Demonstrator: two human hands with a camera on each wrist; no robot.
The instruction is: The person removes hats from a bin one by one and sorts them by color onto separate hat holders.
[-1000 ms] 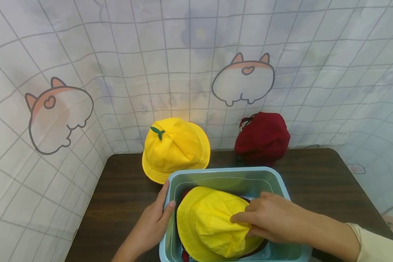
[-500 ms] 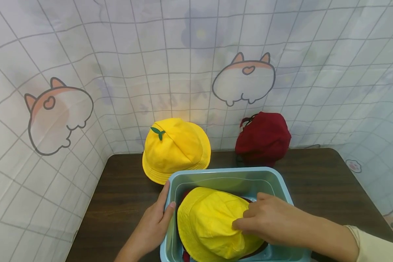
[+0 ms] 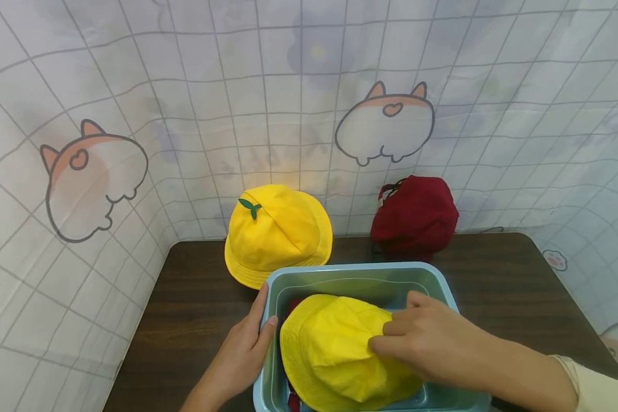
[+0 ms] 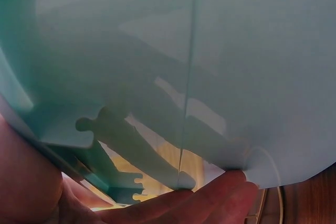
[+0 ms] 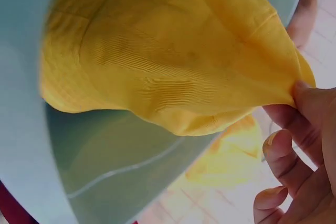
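In the head view a yellow bucket hat [image 3: 340, 349] is inside a light blue plastic basin [image 3: 350, 269], brim toward the left. My right hand [image 3: 427, 337] pinches the hat's crown between thumb and forefinger; the right wrist view shows the cloth [image 5: 173, 61] drawn to a peak there, the other fingers loose. My left hand [image 3: 237, 352] grips the basin's left wall, thumb at the rim and fingers along the outside, as the left wrist view also shows. Dark red fabric [image 3: 294, 402] peeks out under the hat's left side, mostly hidden.
Behind the basin's left corner sits another yellow bucket hat [image 3: 275, 234] with a green sprout. A dark red cap [image 3: 416, 214] stands at the table's back edge. The brown table [image 3: 185, 320] backs onto a white gridded curtain [image 3: 278, 74].
My right hand and the pinched crown have shifted slightly right and up. The dark red edge at the hat's right side is now covered. My left hand stays on the basin.
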